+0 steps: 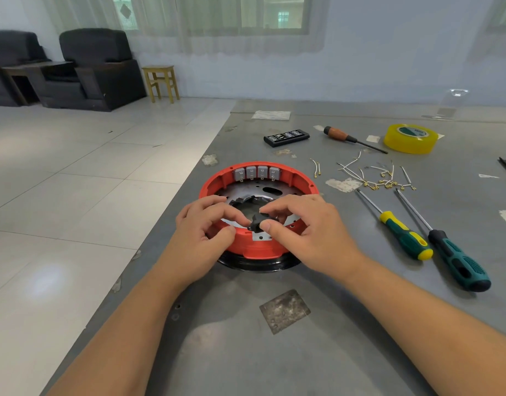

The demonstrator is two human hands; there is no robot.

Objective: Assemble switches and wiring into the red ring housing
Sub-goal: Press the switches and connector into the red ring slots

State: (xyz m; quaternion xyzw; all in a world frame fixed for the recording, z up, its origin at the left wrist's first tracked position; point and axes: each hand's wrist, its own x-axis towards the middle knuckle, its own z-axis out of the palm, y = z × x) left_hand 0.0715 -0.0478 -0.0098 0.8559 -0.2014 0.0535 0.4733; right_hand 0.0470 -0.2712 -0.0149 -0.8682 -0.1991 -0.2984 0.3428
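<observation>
Both left hand (202, 224) and right hand (296, 221) pinching small black switch (257, 221) above near rim of red ring housing (256, 247) on desk (274, 352). Risk: slipping from fingertips into open centre, or seating crooked.

Two dark armchairs (97, 67) and a wooden stool (161, 82) stand below curtained windows (217, 15).

Head view looks forward and down, close over the table (346, 324) (one view only).
</observation>
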